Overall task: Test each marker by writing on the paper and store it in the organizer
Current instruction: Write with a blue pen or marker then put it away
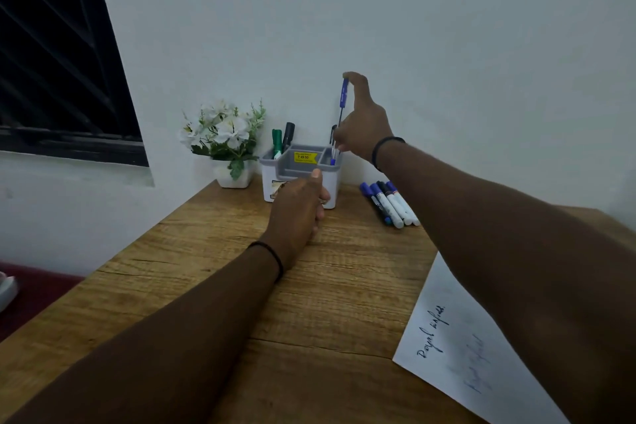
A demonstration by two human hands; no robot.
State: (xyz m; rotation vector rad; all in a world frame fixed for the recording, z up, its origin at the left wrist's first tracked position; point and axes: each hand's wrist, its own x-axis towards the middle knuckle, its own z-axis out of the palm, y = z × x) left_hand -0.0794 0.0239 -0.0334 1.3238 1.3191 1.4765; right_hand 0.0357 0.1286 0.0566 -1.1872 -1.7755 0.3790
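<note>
A white organizer (303,155) with a grey insert and a yellow price sticker stands against the wall. My right hand (361,124) pinches a slim blue pen (342,103) upright, its lower end in the organizer's right compartment. My left hand (297,206) grips the organizer's front, thumb on the rim. A green marker (276,144) and a black marker (288,136) stand in the left compartment. Several markers (390,201) with blue and dark caps lie on the table to the right. The paper (457,348) with black and blue writing lies at the lower right, partly under my right arm.
A small white pot of artificial white flowers (227,138) stands left of the organizer. The wooden table (241,286) meets the wall at the back, and its left edge drops to a dark red surface (34,293). A dark window is at the upper left.
</note>
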